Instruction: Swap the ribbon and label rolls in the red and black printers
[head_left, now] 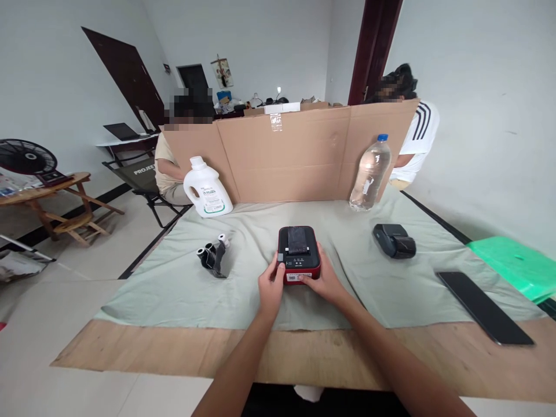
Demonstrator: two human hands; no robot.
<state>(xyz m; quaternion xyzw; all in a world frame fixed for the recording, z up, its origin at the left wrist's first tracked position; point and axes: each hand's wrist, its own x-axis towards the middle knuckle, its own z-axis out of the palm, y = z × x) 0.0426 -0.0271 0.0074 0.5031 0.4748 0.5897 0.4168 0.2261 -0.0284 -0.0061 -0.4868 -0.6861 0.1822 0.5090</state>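
Observation:
A small red and black label printer [298, 252] sits on the pale green cloth [174, 284] in the middle of the table. My left hand [271, 285] grips its left front corner, thumb on top. My right hand [325, 279] wraps round its right front side, fingers curled against the casing. Both hands hold the printer down on the cloth.
Left of the printer lies a black part with white rollers [214, 256]. A black printer [394, 240] sits to the right, and a dark phone [484, 307] further right. A white detergent bottle [207, 189] and a water bottle [370, 173] stand by the cardboard screen [295, 155]. Two people sit behind it.

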